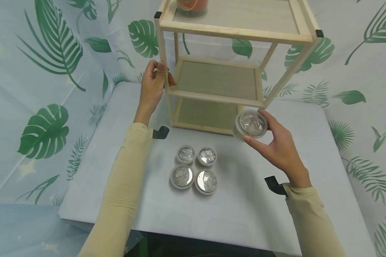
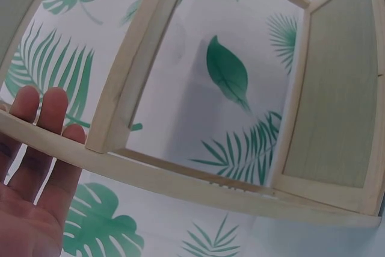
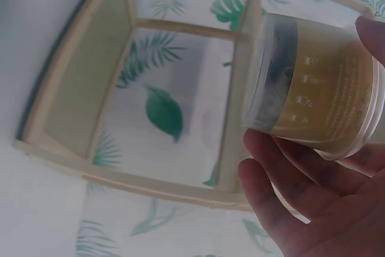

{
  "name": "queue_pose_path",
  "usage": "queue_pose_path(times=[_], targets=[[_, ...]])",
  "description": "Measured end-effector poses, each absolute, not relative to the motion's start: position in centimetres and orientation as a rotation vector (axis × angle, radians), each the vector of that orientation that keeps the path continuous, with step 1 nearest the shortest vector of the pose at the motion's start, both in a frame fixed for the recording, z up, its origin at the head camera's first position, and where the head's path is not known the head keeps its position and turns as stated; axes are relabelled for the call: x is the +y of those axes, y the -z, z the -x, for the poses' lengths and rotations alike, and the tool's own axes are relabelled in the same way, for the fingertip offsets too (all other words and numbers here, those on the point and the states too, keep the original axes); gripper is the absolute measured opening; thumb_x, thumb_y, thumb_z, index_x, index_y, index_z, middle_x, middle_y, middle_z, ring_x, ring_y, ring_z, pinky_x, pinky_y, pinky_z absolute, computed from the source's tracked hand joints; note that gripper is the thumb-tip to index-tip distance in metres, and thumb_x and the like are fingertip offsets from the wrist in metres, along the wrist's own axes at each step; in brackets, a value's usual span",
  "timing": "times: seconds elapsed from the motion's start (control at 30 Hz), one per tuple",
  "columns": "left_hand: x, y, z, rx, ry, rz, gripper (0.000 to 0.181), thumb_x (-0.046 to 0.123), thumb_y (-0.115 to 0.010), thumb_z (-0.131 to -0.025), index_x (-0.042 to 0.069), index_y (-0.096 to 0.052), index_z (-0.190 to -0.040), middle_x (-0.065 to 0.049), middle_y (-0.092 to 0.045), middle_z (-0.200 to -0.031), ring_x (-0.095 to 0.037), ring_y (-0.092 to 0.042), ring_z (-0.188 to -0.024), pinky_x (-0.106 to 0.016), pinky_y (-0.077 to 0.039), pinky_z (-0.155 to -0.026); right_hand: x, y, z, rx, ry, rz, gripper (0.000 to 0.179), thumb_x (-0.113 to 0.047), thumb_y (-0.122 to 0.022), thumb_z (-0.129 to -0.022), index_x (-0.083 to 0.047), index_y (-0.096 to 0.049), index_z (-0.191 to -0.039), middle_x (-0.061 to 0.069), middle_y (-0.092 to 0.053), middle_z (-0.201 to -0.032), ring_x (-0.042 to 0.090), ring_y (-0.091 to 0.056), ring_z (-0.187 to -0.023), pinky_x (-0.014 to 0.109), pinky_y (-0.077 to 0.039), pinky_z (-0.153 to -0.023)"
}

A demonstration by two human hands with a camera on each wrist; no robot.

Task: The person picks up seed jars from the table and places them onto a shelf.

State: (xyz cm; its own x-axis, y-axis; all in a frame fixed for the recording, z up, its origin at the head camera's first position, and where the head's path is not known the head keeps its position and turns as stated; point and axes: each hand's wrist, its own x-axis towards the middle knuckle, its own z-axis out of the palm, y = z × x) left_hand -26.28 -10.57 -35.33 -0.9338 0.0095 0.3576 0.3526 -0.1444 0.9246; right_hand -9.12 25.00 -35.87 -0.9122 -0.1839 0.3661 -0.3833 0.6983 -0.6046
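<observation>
My left hand (image 1: 152, 84) grips the left front post of a wooden shelf rack (image 1: 231, 31). In the left wrist view its fingers (image 2: 53, 109) reach round the post, and the palm lies on the near side. With thumb and fingers, my right hand (image 1: 283, 148) holds a clear round plastic tub (image 1: 252, 122) at the rack's lower right front. The tub has a shiny top; the right wrist view shows a yellow printed label (image 3: 322, 82) on its side. Several similar tubs (image 1: 182, 176) stand close together on the white table in front of the rack.
An orange-labelled container (image 1: 192, 6) stands on the rack's top shelf. The middle shelf (image 1: 218, 80) and the bottom shelf (image 1: 206, 114) lie below. The white table (image 1: 244, 221) ends at a near edge. Leaf-patterned cloth (image 1: 45, 128) hangs around the table.
</observation>
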Motion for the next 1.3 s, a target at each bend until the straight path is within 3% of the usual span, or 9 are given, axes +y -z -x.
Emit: queue_pose_path(times=[0.47,0.7,0.77,0.9,1.0,1.2,1.3], targets=[[-11.0,36.0,25.9,-1.918,2.157,0.421,0.049,0.064,-0.055,-0.090,0.015,-0.051,-0.095,-0.010,-0.067,-0.076,-0.025,-0.068,-0.078,-0.033,-0.048,-0.077,24.6,32.6,10.2,-2.588,-0.964,-0.498,0.087,-0.012,-0.090,-0.084,-0.003,-0.047,-0.159,0.022,-0.064,-0.141,0.040,-0.064,-0.120,0.013,-0.039,-0.098],[-11.0,35.9,26.0,-1.921,2.143,0.423,0.052,0.067,-0.055,-0.089,0.015,-0.051,-0.095,-0.010,-0.067,-0.075,-0.026,-0.068,-0.078,-0.034,-0.048,-0.079,24.4,29.8,11.1,-2.579,-0.936,-0.478,0.086,-0.025,-0.089,-0.088,-0.009,-0.046,-0.161,0.020,-0.063,-0.144,0.041,-0.062,-0.122,0.049,-0.047,-0.103],[-11.0,35.8,26.0,-1.919,2.147,0.425,0.052,0.067,-0.055,-0.089,0.015,-0.051,-0.096,-0.010,-0.067,-0.076,-0.027,-0.068,-0.079,-0.035,-0.050,-0.080,24.3,28.9,11.4,-2.567,-0.932,-0.484,0.085,-0.026,-0.088,-0.089,-0.010,-0.047,-0.161,0.019,-0.063,-0.145,0.040,-0.062,-0.121,0.046,-0.046,-0.104],[-11.0,35.7,26.0,-1.925,2.145,0.421,0.049,0.065,-0.055,-0.091,0.016,-0.051,-0.096,-0.010,-0.067,-0.076,-0.026,-0.068,-0.079,-0.035,-0.050,-0.081,24.1,27.1,12.1,-2.546,-0.919,-0.516,0.084,-0.027,-0.088,-0.090,-0.010,-0.047,-0.161,0.017,-0.062,-0.147,0.040,-0.062,-0.124,0.023,-0.041,-0.104],[-11.1,35.7,26.0,-1.923,2.147,0.419,0.049,0.064,-0.055,-0.091,0.016,-0.052,-0.097,-0.010,-0.067,-0.077,-0.026,-0.068,-0.079,-0.034,-0.049,-0.080,23.9,25.7,12.7,-2.501,-0.898,-0.571,0.083,-0.027,-0.087,-0.091,-0.007,-0.047,-0.160,0.019,-0.063,-0.146,0.041,-0.063,-0.125,0.014,-0.038,-0.102],[-11.2,35.8,26.0,-1.909,2.153,0.427,0.049,0.064,-0.055,-0.091,0.015,-0.052,-0.096,-0.009,-0.067,-0.077,-0.025,-0.068,-0.078,-0.033,-0.048,-0.078,23.5,22.7,13.9,-2.395,-0.788,-0.702,0.077,-0.029,-0.082,-0.093,-0.006,-0.049,-0.159,0.020,-0.067,-0.140,0.041,-0.066,-0.116,0.014,-0.041,-0.103],[-11.3,35.9,26.0,-1.907,2.154,0.428,0.048,0.063,-0.055,-0.092,0.015,-0.051,-0.096,-0.009,-0.067,-0.077,-0.025,-0.068,-0.078,-0.034,-0.050,-0.079,23.2,21.4,14.4,-2.360,-0.752,-0.747,0.074,-0.026,-0.081,-0.094,-0.006,-0.050,-0.158,0.019,-0.067,-0.141,0.027,-0.067,-0.119,0.016,-0.043,-0.104]])
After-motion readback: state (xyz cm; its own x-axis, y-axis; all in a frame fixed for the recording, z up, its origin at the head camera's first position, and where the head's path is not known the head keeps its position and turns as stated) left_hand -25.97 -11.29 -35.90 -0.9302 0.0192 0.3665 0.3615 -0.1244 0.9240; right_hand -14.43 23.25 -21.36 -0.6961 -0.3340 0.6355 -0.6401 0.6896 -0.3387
